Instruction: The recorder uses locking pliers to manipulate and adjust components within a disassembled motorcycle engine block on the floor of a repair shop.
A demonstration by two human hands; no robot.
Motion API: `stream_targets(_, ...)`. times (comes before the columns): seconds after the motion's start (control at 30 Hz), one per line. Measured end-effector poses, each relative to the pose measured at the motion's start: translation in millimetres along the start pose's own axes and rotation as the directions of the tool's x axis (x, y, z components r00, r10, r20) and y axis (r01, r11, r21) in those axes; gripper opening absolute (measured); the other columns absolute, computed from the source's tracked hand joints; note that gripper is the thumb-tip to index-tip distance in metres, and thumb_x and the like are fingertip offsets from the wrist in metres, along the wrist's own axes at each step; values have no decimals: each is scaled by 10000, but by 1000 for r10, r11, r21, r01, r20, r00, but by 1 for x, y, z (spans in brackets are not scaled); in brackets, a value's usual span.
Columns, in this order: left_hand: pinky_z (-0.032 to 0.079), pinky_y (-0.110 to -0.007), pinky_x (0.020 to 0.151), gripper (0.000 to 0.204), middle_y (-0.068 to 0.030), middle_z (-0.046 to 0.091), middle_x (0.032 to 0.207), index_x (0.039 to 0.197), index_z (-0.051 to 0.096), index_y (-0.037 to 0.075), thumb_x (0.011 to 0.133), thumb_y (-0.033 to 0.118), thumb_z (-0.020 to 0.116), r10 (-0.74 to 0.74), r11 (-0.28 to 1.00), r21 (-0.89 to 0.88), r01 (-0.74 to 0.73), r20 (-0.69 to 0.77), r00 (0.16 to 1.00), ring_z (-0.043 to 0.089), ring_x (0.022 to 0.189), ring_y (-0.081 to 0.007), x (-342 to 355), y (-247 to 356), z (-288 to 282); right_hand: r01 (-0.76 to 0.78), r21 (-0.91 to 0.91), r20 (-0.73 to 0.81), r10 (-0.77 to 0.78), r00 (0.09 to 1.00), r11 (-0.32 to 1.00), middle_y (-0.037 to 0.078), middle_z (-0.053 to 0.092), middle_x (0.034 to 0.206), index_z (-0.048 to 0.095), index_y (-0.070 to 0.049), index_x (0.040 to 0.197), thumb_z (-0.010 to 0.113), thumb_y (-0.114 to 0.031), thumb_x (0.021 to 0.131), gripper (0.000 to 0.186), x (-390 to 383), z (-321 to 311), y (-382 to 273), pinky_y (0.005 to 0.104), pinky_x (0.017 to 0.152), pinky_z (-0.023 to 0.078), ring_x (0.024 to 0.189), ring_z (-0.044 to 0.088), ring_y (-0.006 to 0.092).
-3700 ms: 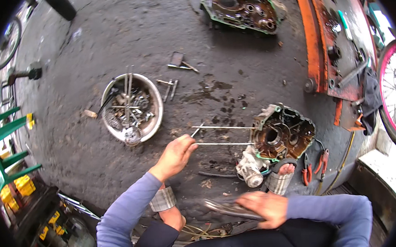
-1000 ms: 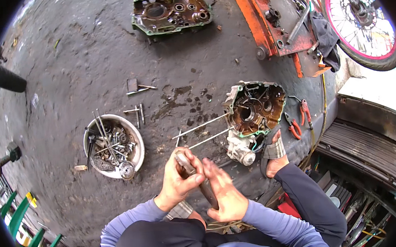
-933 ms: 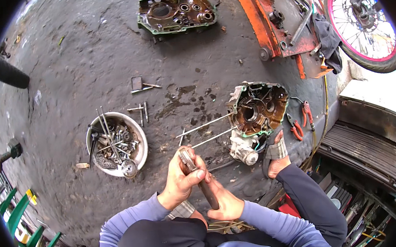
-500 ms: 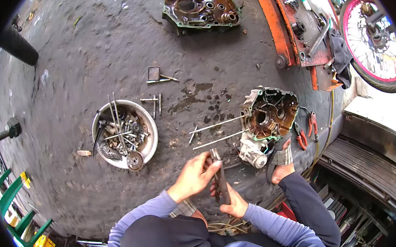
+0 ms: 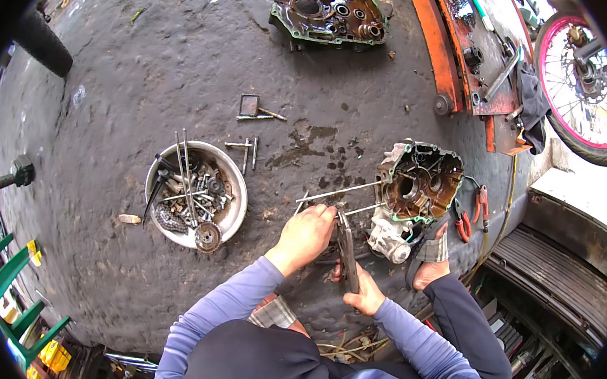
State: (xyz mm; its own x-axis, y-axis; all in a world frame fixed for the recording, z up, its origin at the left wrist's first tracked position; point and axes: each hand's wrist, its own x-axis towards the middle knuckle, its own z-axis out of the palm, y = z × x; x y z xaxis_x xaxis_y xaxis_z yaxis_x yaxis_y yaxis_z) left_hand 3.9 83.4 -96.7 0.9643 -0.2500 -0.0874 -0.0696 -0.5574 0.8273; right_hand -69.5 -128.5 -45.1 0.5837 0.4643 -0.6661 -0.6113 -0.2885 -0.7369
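Note:
My right hand (image 5: 366,294) is closed around the lower part of a long, dark, flat metal piece (image 5: 348,257), held nearly upright above the floor. Curled at its upper end is my left hand (image 5: 305,237), back upward; the fingertips are hidden, so what they grip does not show. Just beyond, to the right, lies an engine crankcase half (image 5: 424,182) with an oily brown inside and a green gasket edge. Two long studs (image 5: 342,192) stick out from it to the left. A pale cylindrical housing (image 5: 390,240) is attached at its near side.
To the left, a metal bowl (image 5: 239,194) holds bolts, a chain and a gear. Small pins (image 5: 253,151) and a square metal part (image 5: 249,104) lie beyond it. Another crankcase half (image 5: 330,11) sits far off, near an orange frame (image 5: 434,39). Red-handled pliers (image 5: 463,226) rest right.
My left hand has turned its back upward and curled its fingers at the top of the metal piece. My right hand keeps its hold, shifted slightly right. The whole view has shifted somewhat.

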Motion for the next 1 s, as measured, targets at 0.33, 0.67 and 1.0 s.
stream_targets(0.33,525,-431,664,219,-120,607,866,1043,603,22,855,131,631,50,999,-5,-50,37,998,638,796,-329,3,-2,-5,52,-174,18,-49,999,983,89,527,984,469,-27,1197,619,-95,647,575,1,-11,-5,335,874,464,909,555,211)
stream_targets(0.67,521,-434,638,186,-127,595,838,1003,585,29,861,141,629,46,999,-27,-45,67,997,635,755,-343,-1,-5,-4,-670,103,136,657,741,735,61,558,924,462,9,1162,637,2,716,479,7,-21,-130,312,670,529,770,604,158)
stream_targets(1.0,519,-426,616,150,-129,581,805,917,581,20,829,125,642,50,998,-25,-50,-33,998,622,716,-330,3,1,-2,-211,-71,1,212,977,975,33,510,972,439,-32,1244,613,21,707,567,-15,-11,-29,281,756,463,869,523,133)
